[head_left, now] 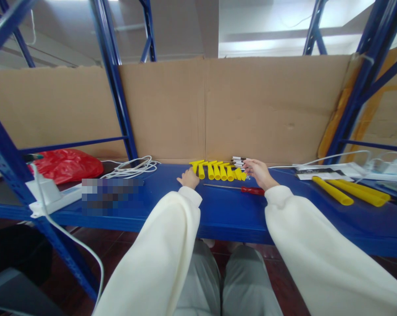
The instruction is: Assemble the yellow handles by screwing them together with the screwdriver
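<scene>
Well out to the left of my left hand, a red plastic bag [69, 166] lies crumpled on the shelving. Nearer to me than the bag is a white power strip [62, 201] with a white plug block [44, 189] at its end. Between these and my hand, toward the back, a white cable [141, 166] lies in loose loops; the patch in front of it is blurred out, so I cannot tell what is there.

My left hand [189, 179] is low over the blue shelf [172, 204], palm down with the fingers bent, at the left end of a row of yellow pieces [215, 172]. I cannot tell whether its fingers are closed on one of them. The row runs rightward from this hand, filling much of the space between my two hands. Just on my side of the row, a screwdriver [251, 190] lies crosswise, its metal shaft toward my left hand and its red handle reaching to my right wrist.

My right hand [258, 172] is raised a little at the row's other end, fingers curled and close together, just beside some black-and-white pieces [238, 160]; whether it holds one, I cannot tell. Well to the right of it, larger yellow tubes [333, 192] lie slanting on the shelf, near a black-and-white flat sheet [320, 174].
</scene>
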Tool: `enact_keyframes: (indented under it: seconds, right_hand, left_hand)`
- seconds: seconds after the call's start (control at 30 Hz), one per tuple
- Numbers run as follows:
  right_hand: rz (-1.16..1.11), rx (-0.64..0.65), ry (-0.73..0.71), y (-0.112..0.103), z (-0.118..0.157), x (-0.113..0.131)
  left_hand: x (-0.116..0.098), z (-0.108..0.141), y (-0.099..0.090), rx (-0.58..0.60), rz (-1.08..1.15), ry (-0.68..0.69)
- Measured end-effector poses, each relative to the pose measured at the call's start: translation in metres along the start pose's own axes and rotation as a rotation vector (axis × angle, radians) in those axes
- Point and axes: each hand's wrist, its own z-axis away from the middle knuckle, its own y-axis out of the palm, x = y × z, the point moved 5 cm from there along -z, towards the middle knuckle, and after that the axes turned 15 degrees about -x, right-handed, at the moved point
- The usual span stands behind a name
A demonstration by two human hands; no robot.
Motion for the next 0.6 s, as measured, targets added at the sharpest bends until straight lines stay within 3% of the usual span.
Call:
enact_keyframes:
  seconds: [0.2, 0.6]
  right_hand:
    - [0.003, 0.016, -0.013, 0.001, -0.001, -0.001]
    - [-0.002, 0.010, -0.008, 0.000, -0.002, -0.003]
  left_hand:
    - [-0.012, 0.008, -0.012, -0.102, -0.072, 0.086]
    - [-0.010, 0.007, -0.001, 0.019, -0.090, 0.033]
